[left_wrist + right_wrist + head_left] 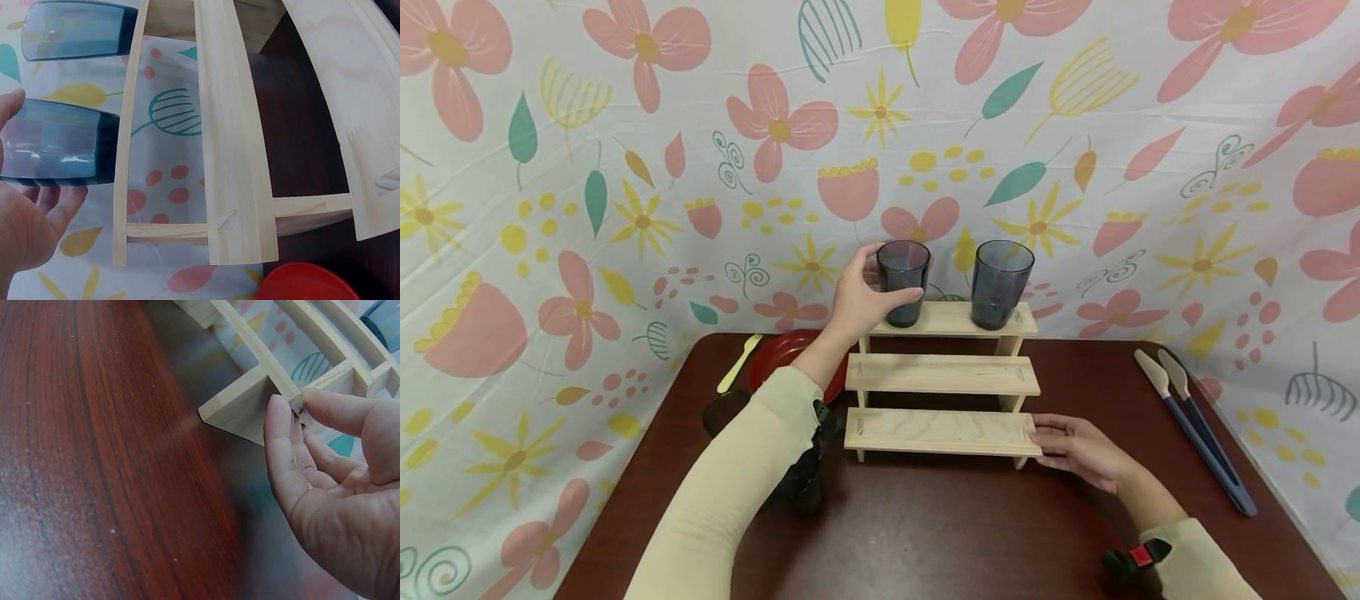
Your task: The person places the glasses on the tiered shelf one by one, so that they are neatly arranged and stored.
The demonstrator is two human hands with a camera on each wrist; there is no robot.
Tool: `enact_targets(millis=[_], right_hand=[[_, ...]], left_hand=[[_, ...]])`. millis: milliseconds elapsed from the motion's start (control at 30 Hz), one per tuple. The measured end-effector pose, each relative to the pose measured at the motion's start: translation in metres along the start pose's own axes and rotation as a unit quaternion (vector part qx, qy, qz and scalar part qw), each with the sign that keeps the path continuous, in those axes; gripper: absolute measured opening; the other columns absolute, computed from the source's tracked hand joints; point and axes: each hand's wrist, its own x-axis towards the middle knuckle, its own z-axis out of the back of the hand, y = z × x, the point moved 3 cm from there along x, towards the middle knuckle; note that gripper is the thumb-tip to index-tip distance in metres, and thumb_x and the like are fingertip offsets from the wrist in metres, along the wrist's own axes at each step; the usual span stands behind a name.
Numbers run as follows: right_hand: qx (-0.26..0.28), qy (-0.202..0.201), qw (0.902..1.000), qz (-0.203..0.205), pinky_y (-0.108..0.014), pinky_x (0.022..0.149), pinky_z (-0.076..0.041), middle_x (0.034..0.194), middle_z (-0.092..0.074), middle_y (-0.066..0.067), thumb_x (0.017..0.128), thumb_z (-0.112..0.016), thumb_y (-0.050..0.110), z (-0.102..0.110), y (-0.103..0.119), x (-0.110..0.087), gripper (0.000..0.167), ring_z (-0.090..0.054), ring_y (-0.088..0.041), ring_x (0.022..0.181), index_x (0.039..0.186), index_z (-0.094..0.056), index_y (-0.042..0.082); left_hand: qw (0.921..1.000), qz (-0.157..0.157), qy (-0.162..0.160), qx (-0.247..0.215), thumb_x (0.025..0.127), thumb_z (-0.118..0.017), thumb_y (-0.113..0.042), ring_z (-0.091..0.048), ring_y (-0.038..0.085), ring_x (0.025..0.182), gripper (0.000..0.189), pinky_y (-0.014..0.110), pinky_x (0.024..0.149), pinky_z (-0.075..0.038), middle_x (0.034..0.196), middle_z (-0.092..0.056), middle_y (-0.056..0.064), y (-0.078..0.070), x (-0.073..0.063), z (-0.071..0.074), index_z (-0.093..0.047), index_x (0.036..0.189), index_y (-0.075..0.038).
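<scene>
1. Flowered cloth [475,333] hangs behind the bench [910,533], which is dark reddish brown.
2. At the bench's far left lies a yellow fork [739,364], tines pointing toward the cloth.
3. Just right of the fork sits a red dish [778,352], partly covered by the left arm; a dark brown thing [722,410] beside it is mostly hidden by the sleeve [722,483], so I cannot tell what it is.
4. The left hand [859,302] is grasping the left glass [902,271], thumb across the front and the other fingers around the far side.
5. That glass, dark blue-grey and see-through, is upright at the left end of the rack's top step.
6. The rack [942,375] is pale wood with three steps, the lowest nearest the person, and stands mid-bench.
7. The right glass [1002,283], of similar colour, stands on the top step near its right end, apart from the left glass and touched by neither hand.
8. The right hand [1082,450] is grasping the right end of the lowest step, pinching the board between thumb and fingers.
9. At the far right lie tongs [1202,448] with blue arms and pale tips, well apart from the right hand.
</scene>
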Motion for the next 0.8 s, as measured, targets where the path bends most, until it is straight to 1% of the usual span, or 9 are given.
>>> enact_targets(millis=[167,333,467,667,733,800], right_hand=[[0.000,-0.004,1.0000,-0.002,-0.035,0.092,-0.057,0.124,-0.064,-0.005,0.108,-0.058,0.014,0.001,0.000,0.000,0.069,-0.067,-0.014,0.109,0.155,-0.020,-0.018],[-0.001,-0.004,1.0000,0.000,-0.036,0.093,-0.057,0.124,-0.064,-0.005,0.108,-0.058,0.014,0.001,-0.001,0.001,0.068,-0.067,-0.014,0.109,0.155,-0.021,-0.018],[-0.001,-0.003,1.0000,0.002,-0.036,0.092,-0.057,0.123,-0.065,-0.005,0.107,-0.058,0.013,0.001,-0.001,0.001,0.067,-0.067,-0.013,0.108,0.154,-0.022,-0.018],[-0.002,-0.005,1.0000,0.000,-0.036,0.092,-0.057,0.123,-0.065,-0.005,0.107,-0.059,0.014,0.001,-0.001,0.001,0.068,-0.067,-0.014,0.108,0.154,-0.022,-0.018],[-0.002,-0.005,1.0000,-0.001,-0.036,0.092,-0.057,0.123,-0.065,-0.005,0.107,-0.059,0.014,0.001,-0.002,0.001,0.068,-0.067,-0.013,0.109,0.154,-0.021,-0.018],[-0.001,-0.006,1.0000,-0.002,-0.036,0.093,-0.057,0.123,-0.066,-0.004,0.107,-0.059,0.014,0.001,-0.002,0.001,0.069,-0.067,-0.013,0.109,0.154,-0.021,-0.018]], left_hand=[[1.0000,-0.004,0.006,0.002,0.080,-0.092,-0.034,-0.064,0.021,0.107,0.085,0.039,0.094,-0.053,0.120,-0.062,0.006,0.000,-0.002,-0.001,-0.048,0.151,-0.019],[0.9999,0.000,0.015,0.002,0.082,-0.091,-0.035,-0.062,0.021,0.109,0.084,0.040,0.095,-0.053,0.124,-0.059,0.006,0.000,-0.003,-0.001,-0.046,0.152,-0.022],[0.9995,0.007,0.029,-0.010,0.083,-0.090,-0.035,-0.061,0.023,0.113,0.087,0.042,0.096,-0.052,0.130,-0.056,0.006,-0.001,-0.003,0.001,-0.042,0.155,-0.023],[0.9985,0.025,0.038,-0.030,0.083,-0.089,-0.039,-0.056,0.026,0.122,0.094,0.044,0.097,-0.052,0.138,-0.053,0.007,-0.004,-0.006,0.011,-0.037,0.159,-0.021],[0.9982,0.026,0.042,-0.036,0.083,-0.089,-0.040,-0.055,0.028,0.126,0.095,0.045,0.098,-0.052,0.141,-0.051,0.007,-0.007,-0.007,0.016,-0.037,0.160,-0.020],[0.9980,0.022,0.044,-0.039,0.084,-0.088,-0.040,-0.053,0.030,0.129,0.095,0.047,0.100,-0.051,0.144,-0.049,0.010,-0.011,-0.010,0.024,-0.036,0.160,-0.020]])
